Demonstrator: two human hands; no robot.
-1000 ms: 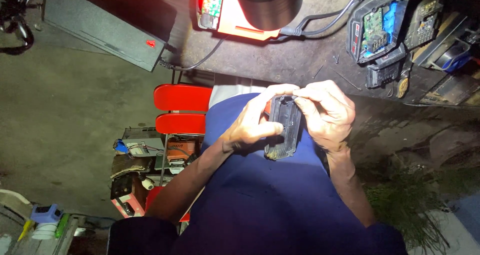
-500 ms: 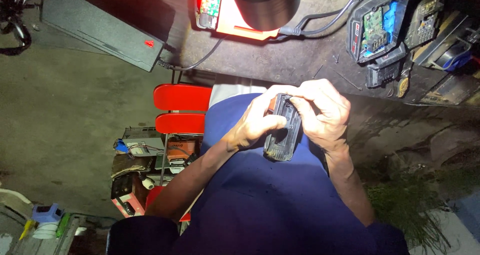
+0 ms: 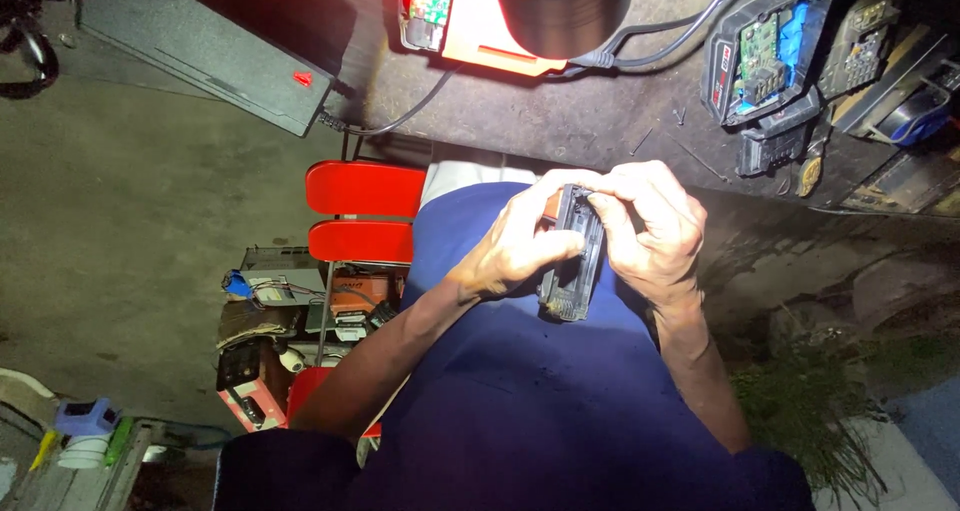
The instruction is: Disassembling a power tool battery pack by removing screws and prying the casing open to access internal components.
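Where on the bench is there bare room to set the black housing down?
Bare bench lies between the red-lit device and the opened black battery case, just beyond both hands holding the black plastic housing. The corner past that case is crowded with parts.

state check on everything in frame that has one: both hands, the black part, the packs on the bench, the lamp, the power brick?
left hand: gripping black housing from the side
right hand: gripping black housing, fingertips at its top edge
black housing: held upright over the lap, clear of the bench
opened battery pack: cover off, circuit board exposed
lamp: lit
power brick: red indicator showing
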